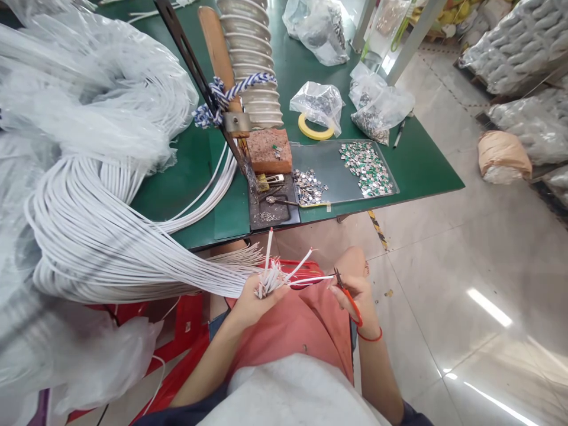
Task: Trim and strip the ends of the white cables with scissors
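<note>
Inside the curled left hand (254,305), white cables (186,254) hide its palm; the right hand (360,289) clasps red-handled scissors (354,304). Leftward, plastic film (89,65) veils more cables (166,97).

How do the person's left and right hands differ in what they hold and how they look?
The left hand grips a thick bundle of white cables; the right hand holds orange-handled scissors. A red band circles the right hand's wrist, while the left hand's wrist is bare. Both hands are ungloved and held in front of the body.
</note>
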`<state>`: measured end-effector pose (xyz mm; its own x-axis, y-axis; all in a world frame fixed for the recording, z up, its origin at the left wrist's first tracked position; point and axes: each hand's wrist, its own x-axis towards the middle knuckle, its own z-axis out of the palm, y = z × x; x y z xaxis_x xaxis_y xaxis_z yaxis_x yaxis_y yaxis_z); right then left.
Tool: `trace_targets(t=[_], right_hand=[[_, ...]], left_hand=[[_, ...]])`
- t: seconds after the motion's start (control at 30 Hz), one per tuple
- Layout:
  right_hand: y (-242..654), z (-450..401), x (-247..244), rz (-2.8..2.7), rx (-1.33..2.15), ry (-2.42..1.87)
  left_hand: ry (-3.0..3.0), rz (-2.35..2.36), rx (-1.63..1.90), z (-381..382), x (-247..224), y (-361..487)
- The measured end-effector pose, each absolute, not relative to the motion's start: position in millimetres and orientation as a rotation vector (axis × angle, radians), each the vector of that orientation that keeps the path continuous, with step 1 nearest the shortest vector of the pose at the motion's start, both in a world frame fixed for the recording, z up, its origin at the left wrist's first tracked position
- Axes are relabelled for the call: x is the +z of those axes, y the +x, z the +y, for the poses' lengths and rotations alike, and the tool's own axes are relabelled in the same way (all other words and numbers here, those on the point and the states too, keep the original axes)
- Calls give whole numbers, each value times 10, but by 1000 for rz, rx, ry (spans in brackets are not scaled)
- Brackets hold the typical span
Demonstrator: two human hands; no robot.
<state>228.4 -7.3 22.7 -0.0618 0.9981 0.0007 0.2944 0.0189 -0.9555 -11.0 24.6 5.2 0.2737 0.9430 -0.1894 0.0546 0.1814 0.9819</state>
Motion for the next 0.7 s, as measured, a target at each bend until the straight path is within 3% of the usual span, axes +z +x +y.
trace_targets(t=[0.23, 0.5, 0.7], right_hand=[[2226, -80, 160, -1516, 927, -1455], [2162, -58, 73, -1462, 997, -1461], [2217, -55, 84, -1159, 989, -1600]], left_hand=[[1096, 1229, 917, 256, 92, -49], [1071, 1305, 990, 300, 146, -35], [1043, 1253, 1022, 327, 143, -95]])
